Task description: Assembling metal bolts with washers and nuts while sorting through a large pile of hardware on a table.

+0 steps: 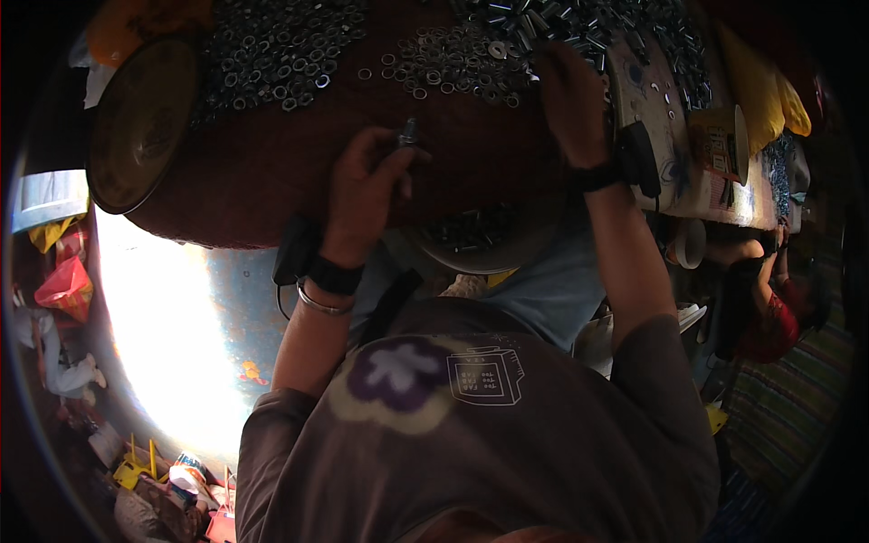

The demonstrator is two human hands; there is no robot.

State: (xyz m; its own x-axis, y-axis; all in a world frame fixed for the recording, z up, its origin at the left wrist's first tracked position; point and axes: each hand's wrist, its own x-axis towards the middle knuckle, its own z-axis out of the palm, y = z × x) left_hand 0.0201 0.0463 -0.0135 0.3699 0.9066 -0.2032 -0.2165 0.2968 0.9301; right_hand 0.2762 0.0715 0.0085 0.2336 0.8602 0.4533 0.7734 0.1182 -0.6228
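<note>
My left hand [367, 181] is closed around a small metal bolt [408, 134], which stands up from between thumb and fingers. Above the pile of flat washers [439, 59], at its right end, my right hand [575, 109] reaches down with bent fingers. Its fingertips are in shadow among the metal parts, and whatever they pinch cannot be made out. Shiny metal sleeves or pins [561, 20] lie heaped just beyond that hand. A wide heap of hex nuts [276, 59] spreads over the dark red cloth [272, 172] at the far left.
A round brownish tray [140, 136] leans at the left edge. Below the cloth, a round basin [480, 265] holding dark metal pieces rests by my lap. At right are a yellow bag [756, 86] and a printed tub [720, 145]. Another person [769, 308] in red sits farther right.
</note>
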